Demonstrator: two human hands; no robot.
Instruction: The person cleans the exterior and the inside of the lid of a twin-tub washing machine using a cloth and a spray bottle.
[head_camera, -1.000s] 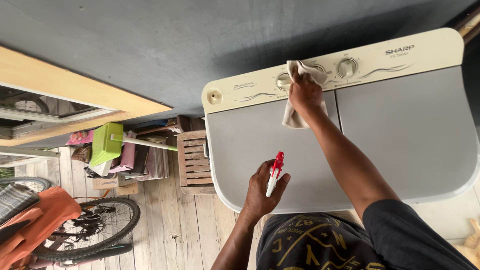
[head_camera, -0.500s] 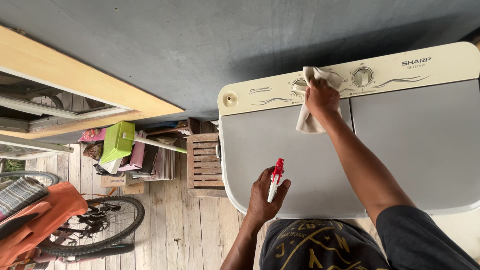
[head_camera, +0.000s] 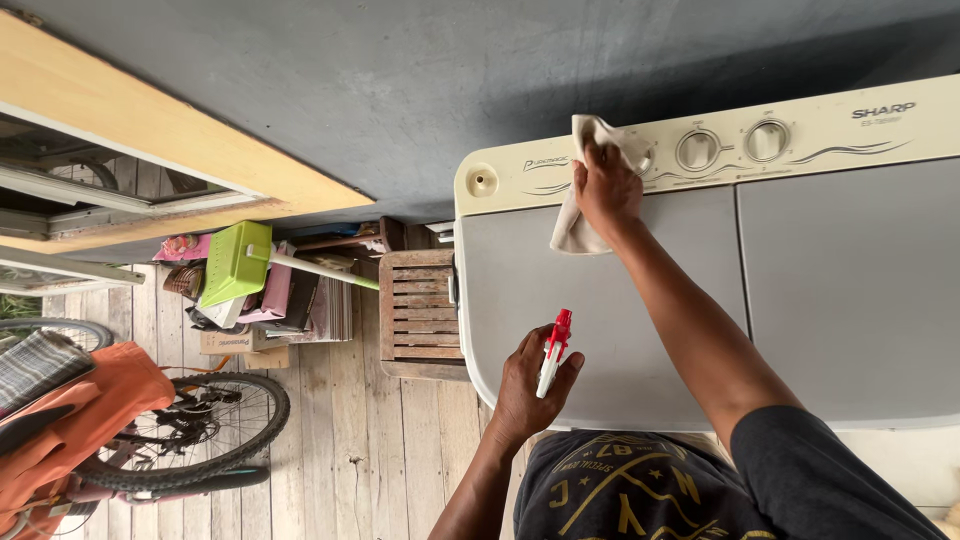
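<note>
Pressing a pale cloth (head_camera: 578, 215) onto the cream control panel (head_camera: 700, 150) of a twin-tub washing machine (head_camera: 700, 300), the right hand (head_camera: 605, 188) has its fingers bunched tight around the fabric, upper part of the cloth over the panel just left of the knobs (head_camera: 730, 146), lower part hanging onto the grey left lid (head_camera: 600, 290). Right arm reaches from near right across that lid. Left hand (head_camera: 530, 385) sits at the near edge of the machine, fingers wrapped around a small spray bottle (head_camera: 551, 352) with a red trigger head and white body, nozzle end pointing far, bottle roughly upright over the lid; bottle base hidden in the palm. Grey right lid (head_camera: 850, 290) lies beside the left one, a seam between them. A round cap (head_camera: 481, 181) sits at the far-left corner of the panel. Dark grey wall (head_camera: 400, 90) stands behind the machine. Left of the machine, on the wooden plank floor (head_camera: 340, 440), a slatted wooden crate (head_camera: 420, 310) touches or nearly touches the machine side; further left, a green dustpan (head_camera: 236, 262) with a pale handle rests on a heap of clutter. Near left, a bicycle wheel (head_camera: 190, 430) and an orange bag (head_camera: 80, 420). Person's dark printed shirt (head_camera: 620, 490) fills the near middle.
</note>
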